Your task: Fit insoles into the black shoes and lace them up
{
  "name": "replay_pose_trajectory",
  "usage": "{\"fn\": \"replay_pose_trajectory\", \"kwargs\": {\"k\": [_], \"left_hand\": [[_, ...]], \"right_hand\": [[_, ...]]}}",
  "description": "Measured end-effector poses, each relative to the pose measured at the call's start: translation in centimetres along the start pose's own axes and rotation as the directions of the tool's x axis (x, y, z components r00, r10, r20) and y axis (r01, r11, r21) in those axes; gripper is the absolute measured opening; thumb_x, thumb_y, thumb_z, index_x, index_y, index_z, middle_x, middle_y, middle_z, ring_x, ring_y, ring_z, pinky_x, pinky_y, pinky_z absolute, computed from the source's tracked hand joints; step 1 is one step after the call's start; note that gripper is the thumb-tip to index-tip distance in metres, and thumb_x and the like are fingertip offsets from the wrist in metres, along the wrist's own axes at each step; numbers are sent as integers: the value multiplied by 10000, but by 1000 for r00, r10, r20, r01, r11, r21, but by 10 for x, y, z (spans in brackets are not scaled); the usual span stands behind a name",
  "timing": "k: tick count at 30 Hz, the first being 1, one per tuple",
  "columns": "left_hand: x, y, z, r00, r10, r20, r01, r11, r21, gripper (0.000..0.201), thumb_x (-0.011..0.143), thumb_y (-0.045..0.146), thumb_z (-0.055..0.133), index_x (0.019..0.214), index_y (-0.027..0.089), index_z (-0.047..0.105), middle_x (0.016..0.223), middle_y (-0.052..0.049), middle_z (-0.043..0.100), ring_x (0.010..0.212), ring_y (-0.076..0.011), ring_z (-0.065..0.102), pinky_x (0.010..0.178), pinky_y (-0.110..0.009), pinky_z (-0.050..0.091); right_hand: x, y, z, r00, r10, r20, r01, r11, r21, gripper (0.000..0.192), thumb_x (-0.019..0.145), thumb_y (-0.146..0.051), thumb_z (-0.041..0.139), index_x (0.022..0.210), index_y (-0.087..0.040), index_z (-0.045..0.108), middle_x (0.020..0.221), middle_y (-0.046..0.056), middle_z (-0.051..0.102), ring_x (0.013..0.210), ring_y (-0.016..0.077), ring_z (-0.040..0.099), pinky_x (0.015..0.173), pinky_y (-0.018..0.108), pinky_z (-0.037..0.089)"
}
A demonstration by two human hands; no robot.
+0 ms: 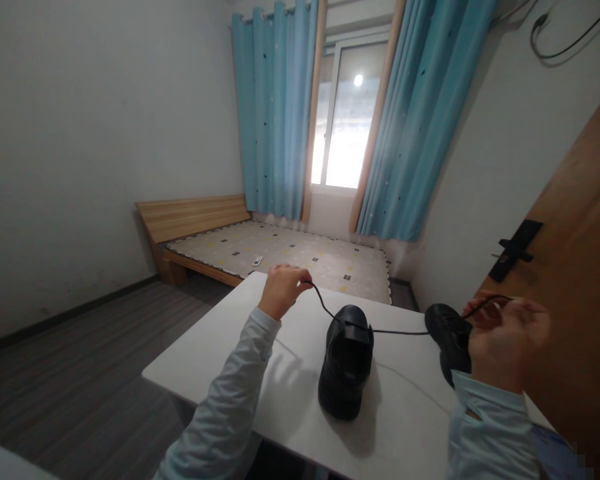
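Note:
A black shoe [346, 363] stands upright on the white table [300, 413], its heel towards me. From its upper a thin black shoelace [400, 332] runs out to both sides. My left hand [281, 288] pinches one end of the lace, up and left of the shoe. Over on the right, my right hand [505, 340] is closed with the lace between its fingers, a bit of it showing above the fingertips. A second black shoe [450, 337] lies at the table's right side, partly hidden behind my right hand.
Beyond the table is a bed [300, 257] with a patterned mattress and a small white object [257, 261] on it. Blue curtains [275, 113] hang beside a window [347, 127]. A wooden door [570, 267] with a black handle [516, 251] stands at the right.

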State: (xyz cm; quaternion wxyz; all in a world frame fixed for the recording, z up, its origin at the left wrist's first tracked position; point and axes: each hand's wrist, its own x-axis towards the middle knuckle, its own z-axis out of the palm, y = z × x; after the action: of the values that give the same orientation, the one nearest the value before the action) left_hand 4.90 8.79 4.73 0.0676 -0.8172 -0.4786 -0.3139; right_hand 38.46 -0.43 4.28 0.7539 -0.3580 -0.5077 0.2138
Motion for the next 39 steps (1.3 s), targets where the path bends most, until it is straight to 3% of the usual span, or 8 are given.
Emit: {"fn": "replay_pose_trajectory", "kwargs": {"k": [6, 10, 15, 19, 22, 31, 36, 39], "left_hand": [[8, 40, 3, 982, 181, 48, -162, 953, -257, 97, 760, 301, 647, 796, 214, 669, 794, -5, 647, 713, -134, 575, 669, -230, 388], [8, 59, 8, 978, 205, 32, -176, 903, -392, 85, 752, 270, 652, 789, 194, 661, 759, 0, 614, 649, -104, 565, 620, -201, 404], [5, 65, 11, 986, 120, 116, -17, 763, -646, 128, 757, 244, 627, 865, 176, 620, 703, 23, 608, 520, -65, 557, 525, -169, 415], [-5, 53, 13, 958, 72, 277, 165, 653, -740, 237, 754, 334, 616, 914, 160, 607, 697, 3, 629, 444, -60, 520, 420, -158, 386], [-14, 35, 13, 941, 49, 335, 215, 678, -703, 245, 747, 359, 606, 860, 144, 638, 659, -17, 644, 460, -71, 513, 422, -162, 389], [-36, -15, 10, 959, -70, 273, 244, 690, -681, 241, 738, 332, 588, 858, 147, 684, 767, -54, 680, 658, -138, 609, 624, -252, 505], [-39, -18, 13, 939, -258, 229, 321, 411, -853, 301, 700, 358, 645, 888, 127, 691, 788, -76, 685, 686, -163, 642, 663, -299, 551], [-38, -12, 13, 901, -416, 119, 230, 229, -946, 351, 665, 348, 704, 919, 111, 651, 799, -82, 689, 732, -180, 663, 747, -341, 551]], "right_hand": [[-22, 8, 70, 959, 72, 276, -53, 996, -75, 261, 766, -487, 589, 788, -248, 488, 1024, 63, 659, 936, 222, 627, 806, 433, 499], [-32, 18, 99, 860, 158, 485, -127, 987, -96, 190, 843, -421, 522, 823, -237, 481, 1091, 43, 614, 957, 180, 602, 846, 366, 467], [-42, 27, 113, 786, 192, 587, -119, 980, -160, 170, 867, -387, 487, 813, -226, 469, 716, -20, 559, 684, 133, 551, 647, 267, 441], [-38, 35, 106, 854, 153, 498, -44, 974, -224, 169, 847, -356, 514, 759, -216, 477, 626, -42, 465, 580, 114, 460, 546, 238, 369], [-27, 40, 94, 917, 104, 384, 6, 961, -275, 158, 820, -339, 541, 741, -210, 497, 624, -37, 468, 577, 115, 457, 546, 240, 364], [-10, 54, 65, 967, 122, 223, -42, 943, -332, 197, 778, -402, 566, 760, -217, 500, 542, -47, 516, 526, 133, 502, 560, 264, 387], [-10, 58, 64, 964, 132, 229, -45, 936, -348, 181, 782, -382, 560, 746, -216, 498, 522, -53, 503, 511, 128, 499, 538, 257, 382], [-11, 58, 65, 961, 144, 237, -55, 937, -345, 205, 770, -403, 568, 738, -216, 493, 502, -56, 492, 493, 128, 484, 517, 255, 380]]}}
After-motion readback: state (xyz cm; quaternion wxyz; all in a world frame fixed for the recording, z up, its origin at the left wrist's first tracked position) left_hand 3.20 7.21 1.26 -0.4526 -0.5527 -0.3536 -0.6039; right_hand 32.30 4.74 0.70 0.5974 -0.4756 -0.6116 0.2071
